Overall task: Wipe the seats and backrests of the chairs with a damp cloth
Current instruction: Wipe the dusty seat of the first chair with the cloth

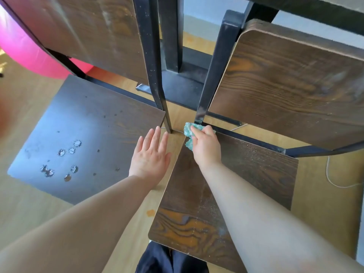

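Your right hand point(206, 146) is gripping a crumpled teal cloth point(189, 129), fingers curled around it, and is pressing it against the far corner of the right seat point(256, 174), the corner nearest your left hand. The cloth is lying just beside the foot of the black metal upright point(216, 75) that is carrying the right backrest point(291, 85), which is rising directly beyond this hand. Pale dust is showing on the seat surface to the right of your wrist.

Your left hand point(150, 154) is grasping nothing: its fingers are lying straight and slightly spread, palm down, over the corner of the left seat point(88, 125) and the strip of wooden floor point(175, 115) between the two seats. Whether the palm is touching the seat cannot be told. Chipped patches point(65, 160) are showing on that seat to the left of this hand, and the left backrest point(88, 32) is standing beyond it. A white cord point(331, 178) is lying on the floor, well to the right of your right forearm.
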